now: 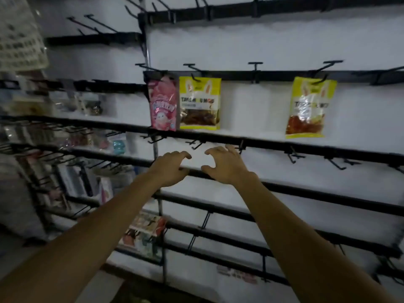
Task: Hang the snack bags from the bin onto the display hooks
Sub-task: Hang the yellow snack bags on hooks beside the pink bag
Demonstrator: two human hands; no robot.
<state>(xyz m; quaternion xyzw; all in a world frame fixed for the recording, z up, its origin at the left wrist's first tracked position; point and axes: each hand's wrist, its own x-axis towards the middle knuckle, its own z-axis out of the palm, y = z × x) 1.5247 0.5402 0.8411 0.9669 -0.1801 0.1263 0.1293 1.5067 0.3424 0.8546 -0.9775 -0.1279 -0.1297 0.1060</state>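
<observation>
Hands, two, both reaching out at a wall display with bare forearms: left hand [172, 169] and right hand [225, 165] sit side by side, close but apart, fingers spread and loosely bent, nothing held in either. Both hover in front of black rails below the hanging stock; the right hand's fingertips are up near a lower rail [306, 147], and whether they touch it I cannot tell. Snack bags on the wall, three, all hanging from one upper rail [273, 74]: one pink bag [162, 103] at the left end, one yellow bag [200, 103] just beside it with edges touching or overlapping, and a second yellow bag [310, 108] well apart to the right. Each hangs from its own hook. One bare hook [255, 68] stands between the two yellow bags. More bare hooks jut from the rails above and below, too many and too blurred for a sure count. Black rails run across the white wall in several rows. One white plastic basket [21, 40] shows at top left. Shelving on the left [76, 101] carries small goods, blurred. A few printed packets [144, 232] hang low down near the middle post.
</observation>
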